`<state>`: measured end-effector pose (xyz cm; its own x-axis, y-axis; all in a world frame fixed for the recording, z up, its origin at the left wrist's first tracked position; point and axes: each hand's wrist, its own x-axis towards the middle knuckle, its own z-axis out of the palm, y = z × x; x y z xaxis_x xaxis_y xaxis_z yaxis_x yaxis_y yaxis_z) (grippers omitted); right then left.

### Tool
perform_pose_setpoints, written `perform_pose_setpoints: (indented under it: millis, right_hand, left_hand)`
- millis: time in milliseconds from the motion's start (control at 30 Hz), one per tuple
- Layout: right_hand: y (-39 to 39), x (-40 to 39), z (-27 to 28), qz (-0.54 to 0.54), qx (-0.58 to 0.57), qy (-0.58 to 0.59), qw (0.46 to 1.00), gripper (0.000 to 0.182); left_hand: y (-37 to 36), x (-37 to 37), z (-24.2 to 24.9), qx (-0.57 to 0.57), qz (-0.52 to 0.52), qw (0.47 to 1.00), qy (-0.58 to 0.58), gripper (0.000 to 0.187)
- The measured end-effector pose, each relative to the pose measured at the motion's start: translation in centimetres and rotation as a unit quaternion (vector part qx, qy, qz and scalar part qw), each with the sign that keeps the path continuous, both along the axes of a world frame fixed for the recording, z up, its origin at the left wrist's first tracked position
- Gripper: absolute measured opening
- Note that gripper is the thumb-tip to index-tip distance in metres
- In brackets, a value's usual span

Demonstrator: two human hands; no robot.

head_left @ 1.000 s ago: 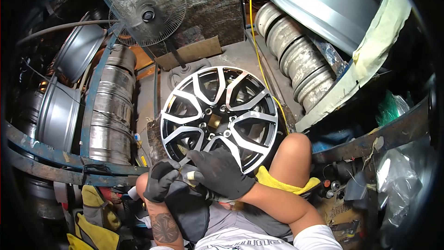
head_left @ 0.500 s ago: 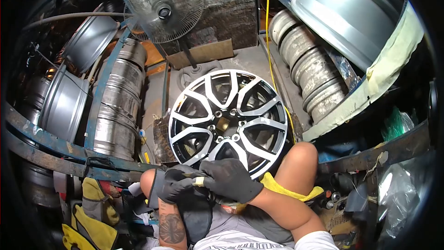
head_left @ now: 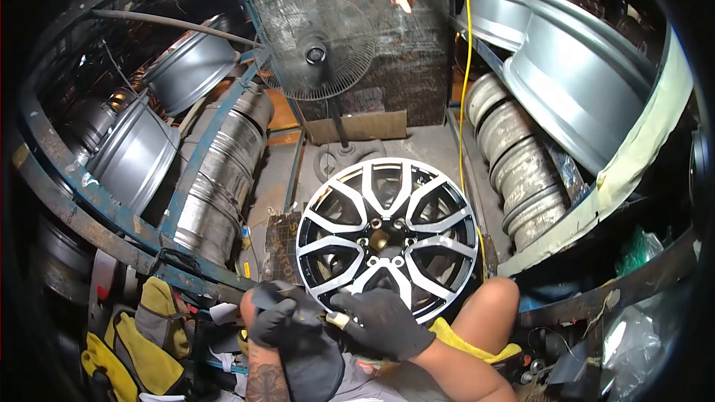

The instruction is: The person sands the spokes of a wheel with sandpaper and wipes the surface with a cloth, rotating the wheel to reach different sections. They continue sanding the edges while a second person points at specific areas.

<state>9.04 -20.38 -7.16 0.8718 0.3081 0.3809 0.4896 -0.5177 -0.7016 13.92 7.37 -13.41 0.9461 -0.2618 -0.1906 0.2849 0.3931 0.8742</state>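
Wheel: face up.
Left hand: fingers bent; I can't tell their hold.
Right hand: fingers curled; hold unclear to me.

Here's glossy black against smooth, bright metal on the wheel, matt dark cloth on the right glove, soft-napped yellow cloth near right, shiny crinkled clear plastic beyond it, and far right, scuffed, dull metal on the stacked rims!
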Motion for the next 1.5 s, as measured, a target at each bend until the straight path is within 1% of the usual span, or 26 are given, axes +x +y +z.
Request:
perform_pose_setpoints:
  millis: [100,167,200,300,333,367,400,433,500,567,667,700,733,767,800,933,967,1000,1033,1067,1100,1167,1200,1267,1367,1500]
  right_hand:
    - [-0.1,-0.4,0.4,0.068,-0.044,0.015,0.997,0.038]
    - [0.0,-0.8,-0.8,0.103,-0.081,0.006,0.991,0.037]
    - [0.0,-1.1,-1.3,0.126,-0.099,0.005,0.987,0.037]
    - [0.6,-2.0,-1.7,0.17,-0.195,0.117,0.959,0.036]
    - [0.6,-2.4,-1.4,0.159,-0.167,0.092,0.969,0.034]
    - [0.9,-2.6,-2.0,0.157,-0.175,0.081,0.969,0.034]
    - [1.1,-2.8,-2.1,0.149,-0.18,0.068,0.97,0.036]
    - [1.2,-2.9,-1.9,0.143,-0.183,0.053,0.971,0.038]
    - [1.6,-3.1,-1.1,0.136,-0.178,0.038,0.974,0.043]
    - [1.6,-2.8,0.0,0.157,-0.2,0.069,0.965,0.048]
    - [1.7,-2.7,-0.2,0.165,-0.224,0.075,0.958,0.049]
    - [1.8,-2.7,-0.2,0.163,-0.23,0.074,0.957,0.049]
    - [2.0,-2.7,-0.3,0.162,-0.236,0.074,0.955,0.049]
    - [2.3,-2.7,-0.6,0.17,-0.222,0.073,0.957,0.05]
    - [2.4,-2.7,-1.1,0.172,-0.21,0.075,0.96,0.05]
    - [1.9,-2.7,-2.6,0.155,-0.143,0.014,0.977,0.05]
    - [2.0,-2.6,-1.8,0.164,-0.193,0.054,0.966,0.047]
    - [1.9,-2.7,-1.9,0.157,-0.204,0.058,0.964,0.044]
    - [2.0,-2.9,-3.0,0.143,-0.204,0.059,0.967,0.04]
    - [2.2,-2.8,-3.1,0.145,-0.226,0.088,0.959,0.038]
    - [2.3,-2.6,-3.2,0.151,-0.245,0.116,0.951,0.037]
    - [2.5,-3.0,-4.7,0.138,-0.243,0.1,0.955,0.036]
    - [2.6,-3.1,-5.2,0.133,-0.243,0.091,0.956,0.036]
    - [2.6,-3.1,-5.1,0.138,-0.267,0.11,0.948,0.036]
    - [2.0,-3.2,-5.5,0.125,-0.263,0.101,0.951,0.038]
    - [0.9,-3.4,-5.9,0.097,-0.243,0.091,0.961,0.037]
  left_hand:
    - [5.4,-0.6,-2.3,-0.116,0.088,0.989,0.012,0.042]
    - [6.3,-1.5,0.9,-0.139,0.039,0.989,-0.02,0.036]
    - [8.9,-1.2,-0.9,-0.097,0.117,0.988,-0.024,0.036]
    - [11.2,-1.9,-1.3,-0.204,0.199,0.958,0.006,0.033]
    - [10.5,-2.3,-0.3,-0.245,0.227,0.942,0.018,0.032]
    - [12.3,-2.6,-1.9,-0.243,0.216,0.945,0.018,0.03]
    - [10.5,-3.2,0.4,-0.275,0.231,0.933,0.02,0.032]
    - [11.1,-3.6,-0.6,-0.327,0.168,0.93,-0.019,0.037]
    - [12.1,-4.4,-1.4,-0.281,0.235,0.929,-0.04,0.039]
    - [13.6,-6.5,-2.9,-0.273,0.302,0.913,0.009,0.042]
    - [15.7,-10.3,-5.7,-0.29,0.299,0.903,0.102,0.044]
    - [16.9,-11.6,-7.7,-0.229,0.333,0.908,0.113,0.04]
    - [19.6,-13.3,-12.7,0.08,0.321,0.942,0.054,0.038]
    - [21.7,-15.0,-16.6,0.381,0.275,0.883,-0.007,0.038]
    - [23.0,-16.1,-18.8,0.53,0.246,0.811,-0.027,0.037]
    - [31.7,-18.8,-25.0,0.642,0.208,0.738,-0.015,0.035]
    - [31.5,-18.3,-22.5,0.744,0.131,0.655,-0.011,0.039]
    - [35.2,-18.8,-24.9,0.811,0.092,0.57,-0.094,0.045]
    - [34.8,-16.9,-24.3,0.529,0.196,0.81,0.159,0.036]
    - [34.4,-15.0,-23.6,0.196,0.435,0.8,0.364,0.031]
    - [36.6,-14.4,-24.2,0.273,0.397,0.769,0.419,0.032]
    - [43.1,-13.7,-27.6,0.432,0.285,0.758,0.398,0.038]
    - [41.2,-12.7,-26.7,0.47,0.319,0.753,0.332,0.039]
    - [37.3,-10.6,-24.8,0.514,0.357,0.756,0.192,0.042]
    - [33.7,-8.8,-23.0,0.529,0.357,0.766,0.078,0.049]
    - [30.4,-7.7,-23.3,0.545,0.363,0.752,0.069,0.048]
